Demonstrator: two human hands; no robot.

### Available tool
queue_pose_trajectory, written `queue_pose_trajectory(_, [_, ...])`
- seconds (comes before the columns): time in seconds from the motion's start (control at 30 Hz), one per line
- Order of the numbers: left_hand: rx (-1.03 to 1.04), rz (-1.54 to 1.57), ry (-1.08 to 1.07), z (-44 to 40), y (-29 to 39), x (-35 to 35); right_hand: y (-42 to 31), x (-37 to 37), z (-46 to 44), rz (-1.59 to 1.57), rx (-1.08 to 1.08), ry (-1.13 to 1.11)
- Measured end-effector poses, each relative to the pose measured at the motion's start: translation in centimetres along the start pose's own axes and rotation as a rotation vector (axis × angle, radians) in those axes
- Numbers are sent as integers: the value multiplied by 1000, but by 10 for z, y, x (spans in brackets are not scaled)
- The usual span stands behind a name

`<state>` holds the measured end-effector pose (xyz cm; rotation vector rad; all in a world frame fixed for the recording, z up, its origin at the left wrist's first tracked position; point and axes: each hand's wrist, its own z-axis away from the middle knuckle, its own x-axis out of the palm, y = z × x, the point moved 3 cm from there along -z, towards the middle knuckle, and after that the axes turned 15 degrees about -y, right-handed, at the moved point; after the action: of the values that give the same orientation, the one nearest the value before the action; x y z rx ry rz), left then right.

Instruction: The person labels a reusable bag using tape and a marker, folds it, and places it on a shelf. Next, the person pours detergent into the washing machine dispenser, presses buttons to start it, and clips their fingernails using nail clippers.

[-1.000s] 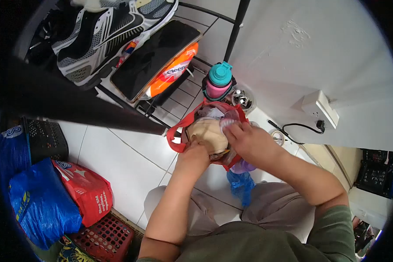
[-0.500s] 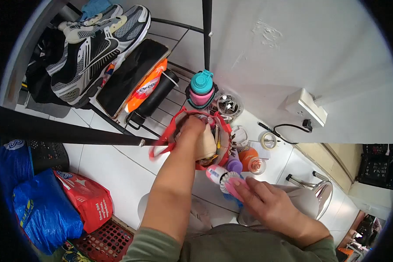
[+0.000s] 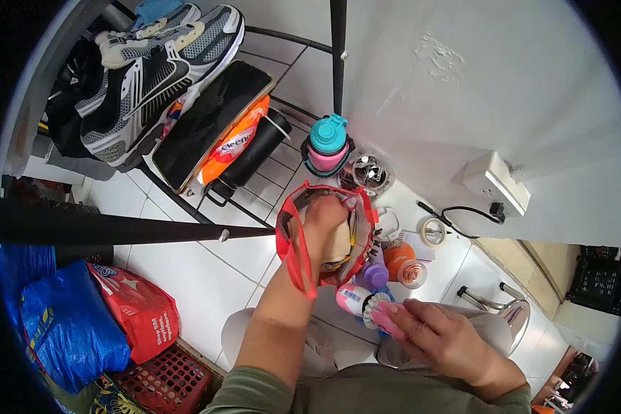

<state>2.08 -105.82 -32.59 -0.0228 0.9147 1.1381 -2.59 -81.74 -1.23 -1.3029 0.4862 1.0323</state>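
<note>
The red bag (image 3: 370, 215) stands upright on the floor at the middle, its mouth open toward the camera. A half second earlier its strap (image 3: 303, 260) swung out to the left; now it loops on the near side beside the forearm. The cream pouch (image 3: 337, 243) remains inside.

The left hand (image 3: 326, 214) is again down in the bag, fingers hidden (whether they grip anything, one cannot tell). The right hand (image 3: 455, 345), at the bag's mouth a second ago, is now well to the near right, thumb and fingers pinched around one end of a slim pink item (image 3: 374, 310).

That item is held over the lap, outside the bag. Its long axis slants from far left to near right, the label end aimed at the bag. It looks glossy pink and white, with a pale ruffled ring (image 3: 377, 315) around its middle, a dark band (image 3: 368, 303) and a small printed label (image 3: 355, 299).
</note>
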Motion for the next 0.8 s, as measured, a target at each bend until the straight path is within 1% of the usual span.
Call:
queue_pose_trajectory(0.03, [15,50,8,6,6,-3,1,1,0,1,1,-11])
queue_pose_trajectory(0.13, [81,49,21,22,13,-12,3,3,4,20,13,-28])
queue_pose_trajectory(0.23, [86,62,96,27,-4,-12,3,2,7,47,19,-35])
queue_pose_trajectory(0.33, [-20,217,55,58,-9,-41,3,-4,8,29,19,-14])
queue_pose_trajectory(0.43, [-90,493,144,49,-26,-39,6,-4,8,5,18,18])
queue_pose_trajectory(0.5, [-49,155,51,45,-32,-33,9,-6,8,-19,39,13])
queue_pose_trajectory(0.57, [-94,-44,-48,42,-36,-27,10,-7,8,-16,41,22])
queue_pose_trajectory(0.63, [-231,-103,-155,41,-32,-31,10,-7,6,-11,36,14])
queue_pose_trajectory(0.7, [-94,-142,-4,12,-45,-14,9,-6,5,-3,29,-12])
queue_pose_trajectory(0.73, [-27,-161,70,11,-37,-19,8,-4,5,1,29,-13])
queue_pose_trajectory(0.77, [-15,-164,-11,8,-27,-18,8,-2,5,5,30,-16])
queue_pose_trajectory(0.8, [16,-125,-22,14,-8,-27,8,-1,5,12,30,-18])
